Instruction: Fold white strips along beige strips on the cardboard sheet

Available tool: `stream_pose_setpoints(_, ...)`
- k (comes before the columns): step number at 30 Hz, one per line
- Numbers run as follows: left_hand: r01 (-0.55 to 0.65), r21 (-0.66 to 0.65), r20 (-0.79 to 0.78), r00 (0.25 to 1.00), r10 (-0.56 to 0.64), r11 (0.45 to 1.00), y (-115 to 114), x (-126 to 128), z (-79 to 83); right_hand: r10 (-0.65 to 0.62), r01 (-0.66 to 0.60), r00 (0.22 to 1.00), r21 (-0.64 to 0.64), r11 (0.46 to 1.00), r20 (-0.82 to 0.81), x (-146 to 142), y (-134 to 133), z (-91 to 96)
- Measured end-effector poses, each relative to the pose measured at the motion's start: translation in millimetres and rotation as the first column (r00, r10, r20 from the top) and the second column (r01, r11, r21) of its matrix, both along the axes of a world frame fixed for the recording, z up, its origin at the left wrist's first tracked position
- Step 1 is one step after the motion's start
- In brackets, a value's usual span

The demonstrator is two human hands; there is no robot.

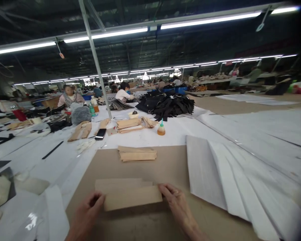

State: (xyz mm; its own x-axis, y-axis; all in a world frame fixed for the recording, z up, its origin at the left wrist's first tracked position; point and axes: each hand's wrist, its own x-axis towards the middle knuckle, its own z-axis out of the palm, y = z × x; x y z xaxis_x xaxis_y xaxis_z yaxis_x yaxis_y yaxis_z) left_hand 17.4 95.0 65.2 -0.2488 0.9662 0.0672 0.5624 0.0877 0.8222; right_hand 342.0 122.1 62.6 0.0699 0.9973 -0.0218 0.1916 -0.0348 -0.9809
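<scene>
A tan strip of material (132, 198) lies across a brown board (165, 167) in front of me, on top of another tan piece (120, 183). My left hand (86, 214) grips the strip's left end with curled fingers. My right hand (177, 202) pinches its right end. A small stack of tan pieces (137, 154) sits farther back on the board.
Fanned white sheets (240, 174) spread to the right. A glue bottle (161, 128), a phone (100, 134), more tan stacks (129, 125) and a black fabric heap (167, 105) sit beyond. A metal pole (96, 63) rises from the table. Other people sit at the far left.
</scene>
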Motion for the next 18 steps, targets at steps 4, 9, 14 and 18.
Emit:
stream_pose_setpoints(4, 0.009, 0.101, -0.197, 0.98, 0.012, 0.995, 37.0, -5.0, 4.8, -0.005, 0.002, 0.998, 0.046, 0.999, 0.065, -19.1, 27.5, -11.8)
stream_pose_setpoints(9, -0.02, 0.111, -0.242, 0.969, 0.047, 0.994, 60.9, -16.2, -0.8, -0.041, 0.027, 0.987, 0.09, 0.996, 0.158, -25.7, 44.1, -21.1)
stream_pose_setpoints(14, 0.011, 0.107, -0.206, 0.978, 0.012, 0.994, 106.8, -19.6, 8.6, -0.062, 0.023, 0.954, 0.132, 0.991, 0.292, -11.4, 92.1, -5.6)
stream_pose_setpoints(18, 0.016, 0.081, -0.207, 0.978, 0.001, 0.997, 153.3, 5.2, 15.1, -0.135, 0.064, 0.899, 0.18, 0.982, 0.417, 6.7, 144.1, 3.0)
